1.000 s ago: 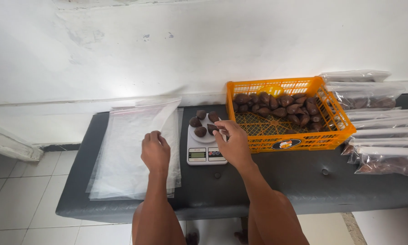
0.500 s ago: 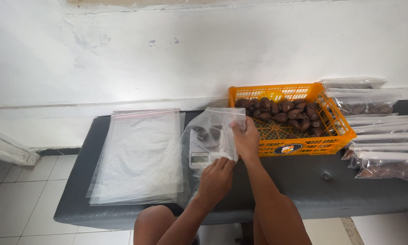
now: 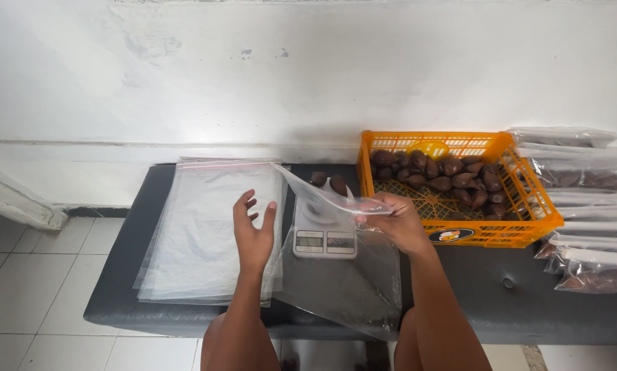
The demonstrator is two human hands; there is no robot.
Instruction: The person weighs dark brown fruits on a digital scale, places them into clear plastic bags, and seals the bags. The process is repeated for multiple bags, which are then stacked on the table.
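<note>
Since half a second ago the left hand [image 3: 255,230] let go, fingers spread above the bag stack [image 3: 212,230]; the right hand [image 3: 397,221] pinched the clear bag [image 3: 343,275], hanging over the bench's front edge, before the scale [image 3: 324,237].

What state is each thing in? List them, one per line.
Left hand: open, fingers spread, holding nothing.
Right hand: gripping the bag's edge.
Bag: clear, empty, mouth pulled open, draped in front of the scale.
Scale: on the bench, fruit on its platform.
Bag stack: flat, empty.
Crate: partly filled with brown fruit.
Filled bags: stacked at right.
</note>
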